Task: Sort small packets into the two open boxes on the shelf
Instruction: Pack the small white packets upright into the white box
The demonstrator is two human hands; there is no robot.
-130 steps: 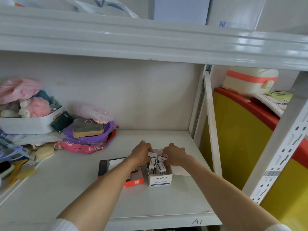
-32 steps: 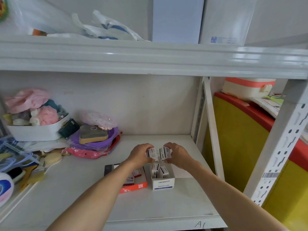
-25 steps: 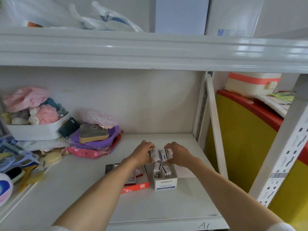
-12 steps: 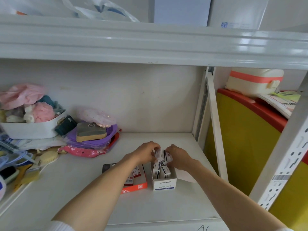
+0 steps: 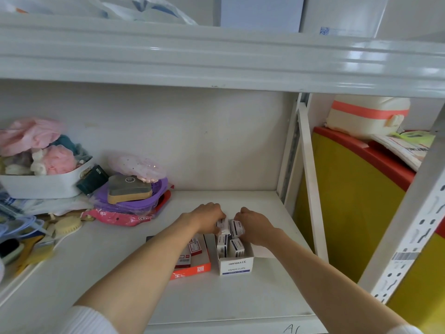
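A white open box point(image 5: 237, 265) marked "paper clips" stands on the shelf with several small white packets point(image 5: 236, 247) upright inside. To its left lies a flat orange box point(image 5: 192, 270) with red and white packets point(image 5: 195, 245). My left hand point(image 5: 208, 219) grips one small white packet point(image 5: 222, 225) over the back of the white box. My right hand point(image 5: 252, 226) grips another white packet point(image 5: 237, 229) right beside it. The two held packets touch each other.
Clutter fills the shelf's left side: a white basket point(image 5: 45, 186) of soft items, a purple dish point(image 5: 134, 196) with a sponge, a pink bag point(image 5: 120, 216), brushes. A white upright point(image 5: 310, 189) bounds the right. The upper shelf edge point(image 5: 216, 63) hangs overhead.
Both hands have lowered the two white packets from above the white box down to its back end. The camera has shifted slightly.
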